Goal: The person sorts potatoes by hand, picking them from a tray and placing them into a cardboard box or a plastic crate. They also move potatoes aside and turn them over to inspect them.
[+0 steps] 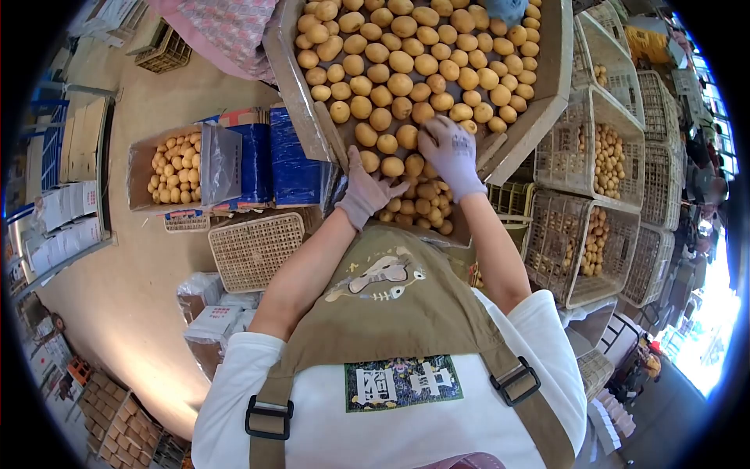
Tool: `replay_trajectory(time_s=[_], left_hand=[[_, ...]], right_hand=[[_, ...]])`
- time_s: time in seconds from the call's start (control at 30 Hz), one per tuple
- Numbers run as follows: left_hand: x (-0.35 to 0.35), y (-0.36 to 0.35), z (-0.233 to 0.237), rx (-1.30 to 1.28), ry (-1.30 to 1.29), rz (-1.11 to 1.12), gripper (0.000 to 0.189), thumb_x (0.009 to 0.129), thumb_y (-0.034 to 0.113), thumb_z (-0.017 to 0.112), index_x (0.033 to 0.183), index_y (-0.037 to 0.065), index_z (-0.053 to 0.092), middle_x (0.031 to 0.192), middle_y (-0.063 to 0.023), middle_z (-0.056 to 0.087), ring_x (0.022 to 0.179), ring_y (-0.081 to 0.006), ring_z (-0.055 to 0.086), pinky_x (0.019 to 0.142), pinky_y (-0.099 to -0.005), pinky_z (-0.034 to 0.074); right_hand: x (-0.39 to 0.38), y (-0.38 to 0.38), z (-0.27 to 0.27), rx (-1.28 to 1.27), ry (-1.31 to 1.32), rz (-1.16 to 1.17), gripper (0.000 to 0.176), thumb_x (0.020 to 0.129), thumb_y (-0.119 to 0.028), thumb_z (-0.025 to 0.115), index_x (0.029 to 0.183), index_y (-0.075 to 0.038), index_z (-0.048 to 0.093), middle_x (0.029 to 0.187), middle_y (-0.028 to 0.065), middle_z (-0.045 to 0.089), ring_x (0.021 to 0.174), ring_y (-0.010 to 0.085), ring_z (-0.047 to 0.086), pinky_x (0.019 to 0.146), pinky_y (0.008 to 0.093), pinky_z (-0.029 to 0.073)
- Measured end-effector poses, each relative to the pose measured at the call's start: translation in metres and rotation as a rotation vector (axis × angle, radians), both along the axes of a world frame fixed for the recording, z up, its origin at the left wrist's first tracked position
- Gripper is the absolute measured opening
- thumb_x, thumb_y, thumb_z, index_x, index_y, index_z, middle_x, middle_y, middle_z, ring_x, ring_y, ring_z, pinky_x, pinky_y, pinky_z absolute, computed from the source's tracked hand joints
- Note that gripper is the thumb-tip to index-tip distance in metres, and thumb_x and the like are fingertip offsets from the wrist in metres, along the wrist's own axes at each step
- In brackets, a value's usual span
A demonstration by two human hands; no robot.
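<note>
A wide cardboard-sided sorting tray (312, 102) in front of me holds many round yellow-orange fruits (401, 84) that look like citrus. Both hands wear thin pale gloves at its narrow near opening. My left hand (367, 190) is open at the left side of the opening, thumb and fingers apart beside the fruits. On the right, my right hand (453, 156) reaches over the opening, its fingers curled down among the fruits; what they hold is hidden. Below the opening, between my hands and my apron, more fruits fill a box (461, 233).
Stacked plastic crates (539, 227) with fruit stand close on my right. To the left are a fruit-filled carton (223, 164), blue wrapped boxes (293, 156) and an upturned crate (258, 248). A blue-gloved hand (508, 9) and a pink patterned cloth (223, 31) show across the tray.
</note>
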State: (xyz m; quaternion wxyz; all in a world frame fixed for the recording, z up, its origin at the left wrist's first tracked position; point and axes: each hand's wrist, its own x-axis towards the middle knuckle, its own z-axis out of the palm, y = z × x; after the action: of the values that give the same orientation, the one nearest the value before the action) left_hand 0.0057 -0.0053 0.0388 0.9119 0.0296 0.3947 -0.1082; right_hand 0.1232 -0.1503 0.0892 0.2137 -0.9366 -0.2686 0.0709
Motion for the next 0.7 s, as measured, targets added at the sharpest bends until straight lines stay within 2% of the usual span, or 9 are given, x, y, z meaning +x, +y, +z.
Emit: replay_trajectory(time_s=[0.03,0.07,0.17,0.27,0.4,0.53,0.6,0.63,0.7], left_hand=[[-0.001,0.0,-0.006,-0.055,-0.068,-0.015,0.091,0.086,0.079,0.041,0.153,0.019,0.026,0.156,-0.009,0.029,0.144,-0.0345,0.028,0.112,-0.0655,0.028],[-0.001,0.0,-0.012,-0.111,-0.136,-0.03,0.094,0.086,0.082,0.036,0.154,0.019,0.024,0.158,-0.0092,0.026,0.145,-0.0354,0.028,0.112,-0.0655,0.028],[0.002,-0.001,-0.013,-0.158,-0.132,-0.01,0.098,0.084,0.085,0.031,0.155,0.018,0.022,0.161,-0.0105,0.023,0.144,-0.0382,0.03,0.113,-0.0659,0.026],[0.004,0.0,-0.018,-0.217,-0.089,0.002,0.098,0.085,0.084,0.027,0.155,0.017,0.021,0.16,-0.0123,0.025,0.144,-0.04,0.029,0.113,-0.0678,0.024],[0.004,0.001,-0.016,-0.17,-0.135,-0.001,0.095,0.086,0.083,0.027,0.154,0.017,0.024,0.16,-0.0113,0.026,0.144,-0.0404,0.029,0.113,-0.0689,0.023],[0.001,0.002,-0.008,-0.12,-0.203,-0.011,0.09,0.088,0.08,0.028,0.154,0.018,0.028,0.16,-0.0096,0.026,0.146,-0.0383,0.026,0.113,-0.0676,0.021],[0.003,0.003,-0.001,-0.14,-0.137,0.004,0.087,0.089,0.078,0.029,0.153,0.019,0.028,0.159,-0.0091,0.027,0.146,-0.0374,0.025,0.114,-0.067,0.021],[0.004,0.002,0.001,-0.153,-0.107,0.004,0.086,0.09,0.076,0.03,0.153,0.019,0.029,0.159,-0.0089,0.028,0.147,-0.0369,0.024,0.114,-0.0667,0.021],[0.005,0.0,-0.003,-0.14,-0.119,-0.001,0.084,0.09,0.074,0.031,0.152,0.019,0.03,0.158,-0.0088,0.029,0.146,-0.0377,0.025,0.114,-0.0665,0.021]], right_hand=[[0.006,0.012,0.004,0.149,0.013,-0.063,0.033,0.087,-0.034,0.063,0.115,-0.019,0.069,0.124,0.0106,0.065,0.107,0.0329,0.064,0.094,0.0441,0.048],[0.009,0.027,0.008,0.083,-0.074,-0.013,0.03,0.089,-0.029,0.061,0.114,-0.013,0.066,0.118,0.01,0.067,0.093,0.0297,0.068,0.08,0.0407,0.053],[0.014,0.069,-0.018,-0.283,0.007,-0.059,0.032,0.089,-0.026,0.061,0.12,-0.018,0.06,0.12,0.0128,0.062,0.102,0.0358,0.064,0.084,0.0448,0.052],[0.019,0.072,0.003,-0.284,0.139,-0.081,0.033,0.086,-0.025,0.063,0.118,-0.018,0.062,0.123,0.0178,0.059,0.099,0.0387,0.065,0.084,0.0434,0.052],[-0.011,0.023,0.021,0.238,0.139,-0.171,0.044,0.08,-0.026,0.069,0.123,-0.018,0.061,0.122,0.016,0.057,0.108,0.0364,0.061,0.092,0.0428,0.051],[-0.069,-0.071,0.029,0.532,-0.044,-0.232,0.056,0.073,-0.005,0.074,0.127,-0.01,0.061,0.12,0.0174,0.054,0.105,0.0297,0.059,0.087,0.0349,0.053],[-0.107,-0.13,0.031,0.33,-0.161,-0.351,0.053,0.072,-0.002,0.073,0.123,-0.01,0.064,0.114,0.0163,0.053,0.099,0.0269,0.061,0.082,0.0336,0.055],[-0.121,-0.155,0.032,0.158,-0.001,-0.468,0.049,0.072,-0.005,0.071,0.12,-0.012,0.065,0.109,0.0169,0.055,0.099,0.0299,0.061,0.08,0.0374,0.055],[-0.137,-0.193,0.029,-0.423,0.024,-0.454,0.042,0.072,-0.012,0.071,0.114,-0.012,0.068,0.106,0.0176,0.06,0.096,0.0377,0.062,0.083,0.0441,0.053]])
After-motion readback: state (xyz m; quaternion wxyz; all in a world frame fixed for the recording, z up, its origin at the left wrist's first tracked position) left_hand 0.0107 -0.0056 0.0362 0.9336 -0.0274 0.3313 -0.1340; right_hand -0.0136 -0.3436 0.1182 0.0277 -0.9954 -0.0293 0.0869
